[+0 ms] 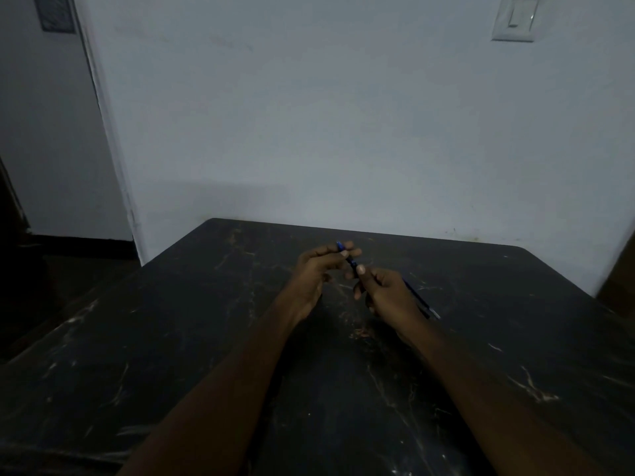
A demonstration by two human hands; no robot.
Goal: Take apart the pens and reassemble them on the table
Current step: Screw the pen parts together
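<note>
A blue pen (351, 261) is held between both hands above the middle of the dark table (206, 338). My left hand (318, 269) pinches its far end with the fingertips. My right hand (385, 292) grips its near end, thumb on top. A second pen (421, 300), dark blue with a pale tip, lies on the table just right of my right hand, partly hidden by it. The scene is dim, so fine pen parts are hard to make out.
The black marbled table reaches to a pale wall (343, 132) at the back. A light switch (515, 17) sits high on the wall at right. A doorway and dark floor lie to the left. A brown object (618, 280) stands at the right edge.
</note>
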